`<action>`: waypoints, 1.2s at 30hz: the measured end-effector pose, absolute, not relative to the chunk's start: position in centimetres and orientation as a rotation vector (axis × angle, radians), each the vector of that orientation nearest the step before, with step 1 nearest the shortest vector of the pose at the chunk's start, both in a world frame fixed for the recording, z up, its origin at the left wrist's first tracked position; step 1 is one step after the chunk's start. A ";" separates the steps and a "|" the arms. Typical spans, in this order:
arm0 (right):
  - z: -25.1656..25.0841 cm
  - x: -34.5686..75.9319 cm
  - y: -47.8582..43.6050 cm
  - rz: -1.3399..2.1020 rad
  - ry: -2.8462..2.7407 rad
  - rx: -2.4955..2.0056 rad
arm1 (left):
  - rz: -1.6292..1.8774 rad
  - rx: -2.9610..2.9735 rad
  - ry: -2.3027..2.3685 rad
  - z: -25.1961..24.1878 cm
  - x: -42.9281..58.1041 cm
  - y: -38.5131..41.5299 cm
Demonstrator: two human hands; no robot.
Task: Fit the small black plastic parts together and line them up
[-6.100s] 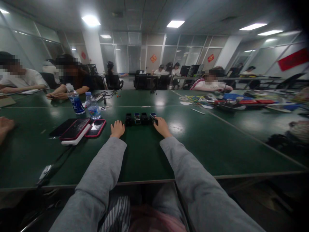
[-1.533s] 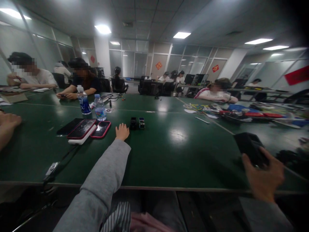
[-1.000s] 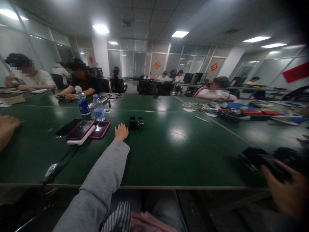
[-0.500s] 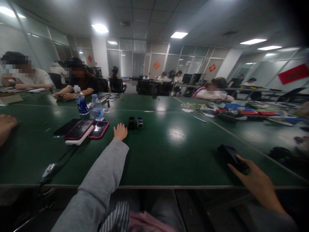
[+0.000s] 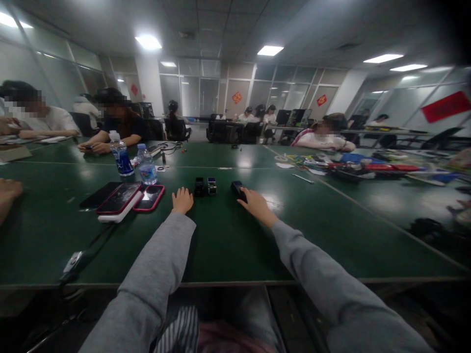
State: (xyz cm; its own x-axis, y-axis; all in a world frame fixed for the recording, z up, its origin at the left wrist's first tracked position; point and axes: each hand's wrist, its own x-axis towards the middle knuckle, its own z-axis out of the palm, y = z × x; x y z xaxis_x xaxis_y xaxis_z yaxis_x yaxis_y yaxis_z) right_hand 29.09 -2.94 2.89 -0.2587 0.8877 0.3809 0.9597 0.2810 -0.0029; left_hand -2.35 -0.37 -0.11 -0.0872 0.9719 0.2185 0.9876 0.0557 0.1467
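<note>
My left hand point(image 5: 182, 200) lies flat on the green table with its fingers spread, holding nothing. Just right of its fingertips stand a small black boxy device point(image 5: 199, 187) and a small silver-and-black boxy device point(image 5: 211, 186), side by side. My right hand point(image 5: 253, 203) grips a dark oblong block-like device point(image 5: 236, 188), whose exact kind I cannot make out. That device is at the table surface, to the right of the small pair and apart from it. Part of it is hidden behind my fingers.
Left of my hands lie phones point(image 5: 149, 198) and a white power bank point(image 5: 121, 208) with a cable. Two bottles point(image 5: 147, 166) stand behind them. Tools and cables point(image 5: 368, 166) are heaped at the right, near a wrench point(image 5: 303, 178). Several people sit around; another person's hand point(image 5: 8, 196) shows at left.
My right hand has carried the dark device from the near right of the table leftward and farther away, near the small pair. My left hand has stayed in place.
</note>
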 end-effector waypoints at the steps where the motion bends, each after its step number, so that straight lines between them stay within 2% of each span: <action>1: 2.8 28.1 -1.8 -0.332 -2.217 -1.702 | -0.393 -2.085 -2.240 -0.1 -2.4 -0.3; 8: 0.7 25.8 1.6 -0.257 -2.007 -1.697 | -0.411 -2.073 -2.212 -0.3 -2.4 -0.4; 13: 0.5 25.8 0.9 -0.389 -1.967 -1.556 | -0.409 -2.085 -2.222 -0.5 -2.5 -0.2; 17: 1.5 24.0 -1.0 -0.398 -2.121 -1.373 | -0.435 -2.095 -2.235 -0.6 -2.7 0.1; 23: 1.2 21.4 -1.9 -0.221 -2.434 -1.097 | -0.415 -2.085 -2.242 -0.5 -2.6 0.0; 28: 0.6 21.7 -1.0 -0.085 -2.412 -1.081 | -0.426 -2.076 -2.215 -0.5 -2.5 -0.1; 36: 1.4 22.3 -1.6 -0.207 -2.280 -1.176 | -0.468 -2.092 -2.224 -0.8 -2.6 0.2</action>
State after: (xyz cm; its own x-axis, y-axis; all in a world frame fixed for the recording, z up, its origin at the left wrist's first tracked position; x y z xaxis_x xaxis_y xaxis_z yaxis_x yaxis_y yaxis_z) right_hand 22.27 -1.59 1.42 -0.4580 0.7029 0.5443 0.7893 0.6032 -0.1148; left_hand -2.64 0.22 -0.80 -0.0819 0.9665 0.2433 0.9825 0.0374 0.1823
